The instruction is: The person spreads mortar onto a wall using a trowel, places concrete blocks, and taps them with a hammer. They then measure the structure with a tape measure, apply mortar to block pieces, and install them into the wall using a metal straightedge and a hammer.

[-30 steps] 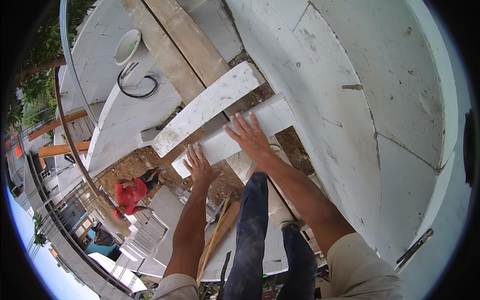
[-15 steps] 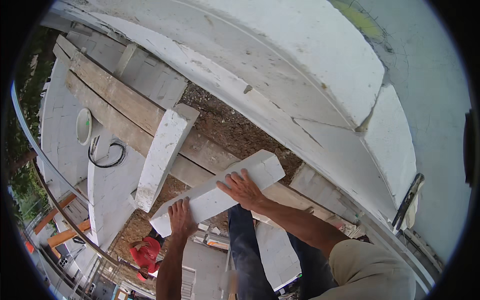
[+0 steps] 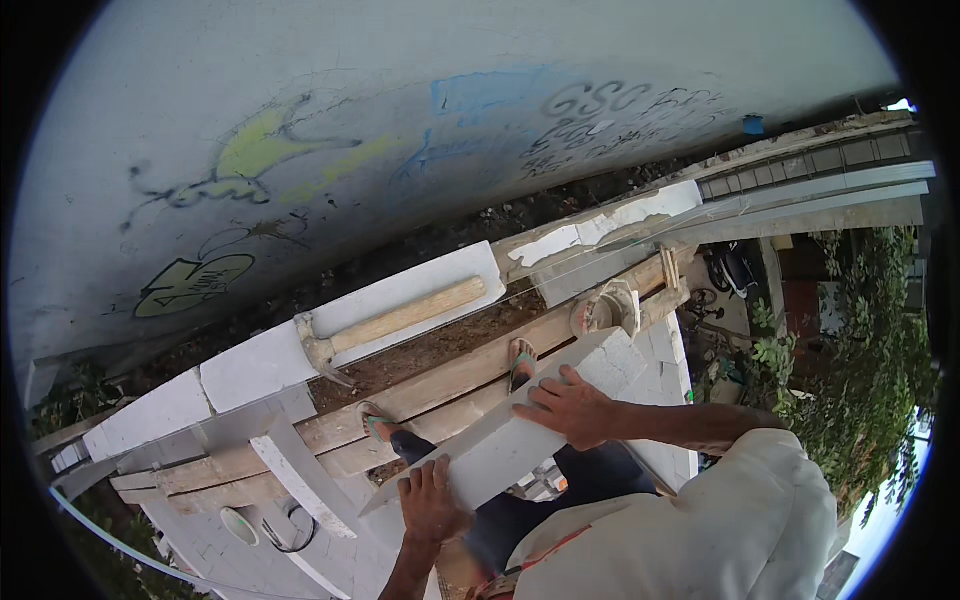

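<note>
Across my body at waist height lies a long white building block (image 3: 500, 455), like lightweight concrete, held by both hands. My left hand (image 3: 432, 505) grips its near-left end, fingers over the top edge. My right hand (image 3: 575, 408) closes over the upper edge nearer the other end. The block slants, its right end farther away, above the planks and my legs. Beyond it, a hammer (image 3: 400, 315) with a wooden handle rests on top of the white block wall (image 3: 260, 355). A bucket (image 3: 605, 308) with a pale-crusted rim stands just past the block's right end.
My sandalled feet stand on wooden planks (image 3: 440, 365). Another white block (image 3: 300, 470) leans across the planks at left, near a pale oval basin (image 3: 239, 526) and black cable (image 3: 290, 530). A painted grey wall (image 3: 350, 150) rises behind. Metal rails (image 3: 820, 190) and foliage (image 3: 840, 340) are at right.
My view has swung round and up, bringing the painted wall, hammer and bucket into sight. Both hands keep their hold on the block; the person in red has left the view.
</note>
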Tool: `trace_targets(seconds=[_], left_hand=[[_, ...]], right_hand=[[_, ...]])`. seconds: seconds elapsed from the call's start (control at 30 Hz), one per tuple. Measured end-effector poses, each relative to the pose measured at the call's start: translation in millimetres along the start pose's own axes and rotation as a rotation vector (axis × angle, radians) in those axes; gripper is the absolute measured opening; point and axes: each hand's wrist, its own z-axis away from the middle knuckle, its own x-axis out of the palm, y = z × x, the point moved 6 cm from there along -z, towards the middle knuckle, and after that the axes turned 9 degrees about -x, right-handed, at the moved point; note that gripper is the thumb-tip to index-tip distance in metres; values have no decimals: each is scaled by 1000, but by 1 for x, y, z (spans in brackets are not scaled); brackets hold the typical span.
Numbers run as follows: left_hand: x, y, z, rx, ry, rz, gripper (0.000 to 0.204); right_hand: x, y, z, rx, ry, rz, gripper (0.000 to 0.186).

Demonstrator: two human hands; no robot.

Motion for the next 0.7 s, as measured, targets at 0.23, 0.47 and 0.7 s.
trace_targets(seconds=[0.23,0.47,0.7], left_hand=[[-141,238,-62,107,-16,-86,113],[-268,412,-160,325,275,-237,106],[-240,451,-293,323,315,-352,116]], right_hand=[[-169,100,201,101,52,89,100],[-286,200,348,288,506,390,111],[-258,324,351,361,588,459,118]])
